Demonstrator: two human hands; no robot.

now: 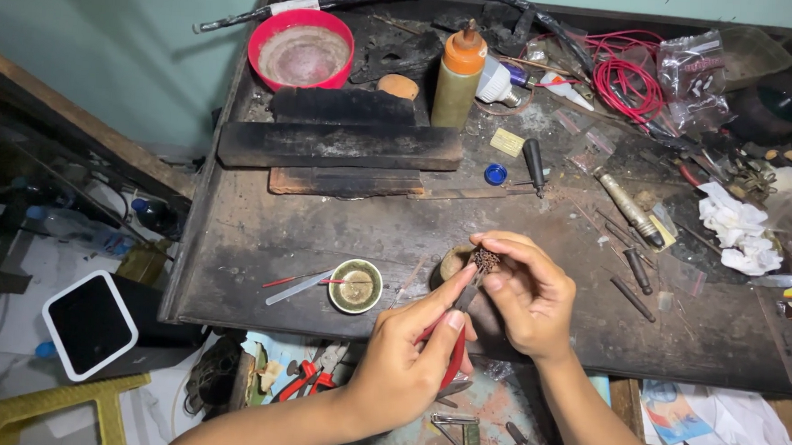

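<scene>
We observe both hands over the near edge of the dark workbench (324, 237). Our left hand (403, 365) is closed around red-handled pliers (455, 350), whose tip points to 1 o'clock and touches a small brown beaded piece (484, 259). Our right hand (528, 295) pinches that piece between thumb and fingertips, just above a small round container (453, 261) partly hidden behind it. At 9 o'clock from the piece sits a small green dish (356, 286), with a flat metal strip (300, 287) beside it. Further back, toward 12 o'clock, stands an olive bottle with an orange cap (458, 78); at 11 o'clock, a red bowl (302, 49). Red wire (625, 81) lies coiled at 1 o'clock, crumpled white tissue (738, 229) at 3 o'clock.
</scene>
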